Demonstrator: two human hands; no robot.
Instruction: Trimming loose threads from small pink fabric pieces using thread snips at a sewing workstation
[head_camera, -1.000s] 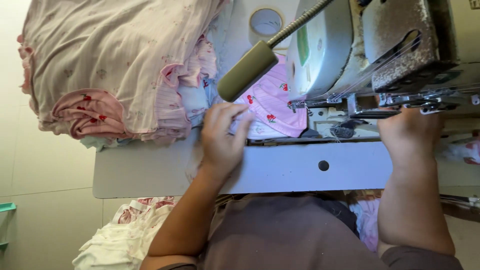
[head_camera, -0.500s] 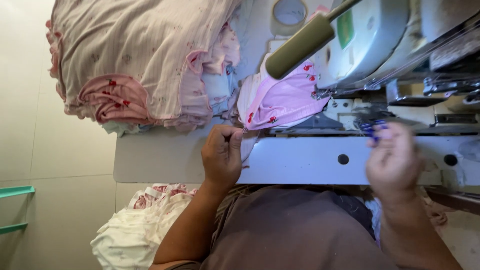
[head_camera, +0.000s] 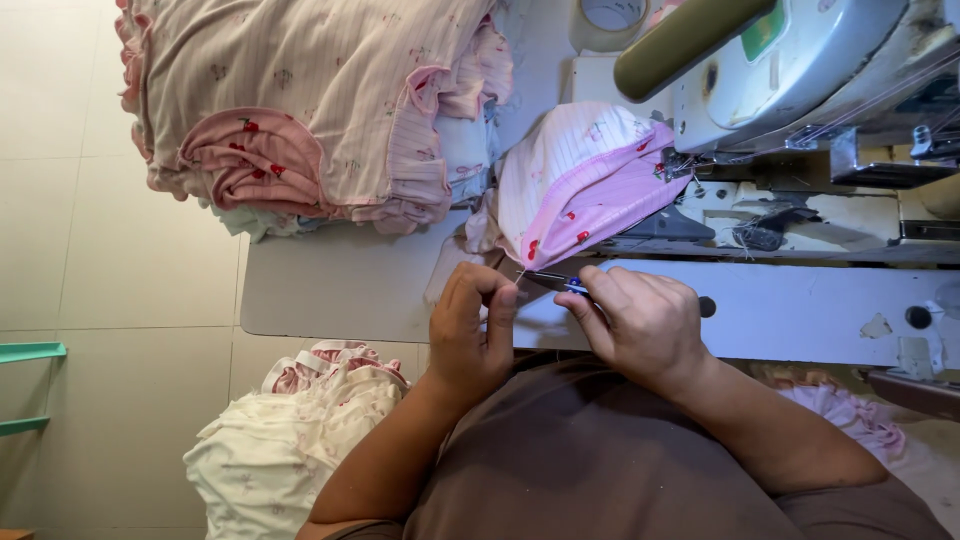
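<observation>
Head view is showing the right hand gripping small blue-handled snips just below the pink garment on the sewing machine, while the left hand is pinching a thread at the garment's lower edge.

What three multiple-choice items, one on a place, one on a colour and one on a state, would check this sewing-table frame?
1. Where is the big pile of garments?
A. on the table's far left part
B. under the sewing machine's needle
C. on the person's lap

2. What colour is the band on the striped piece by the sewing machine?
A. green
B. pink
C. black

3. What is the right hand doing?
A. resting flat and empty
B. holding small blue-handled snips
C. gripping the tape roll

Key: 1 A, the pile sits on the table left of the machine. 2 B, a pink band with red marks edges it. 3 B, the snips' tip points toward the left hand, which pinches a thread.
</observation>
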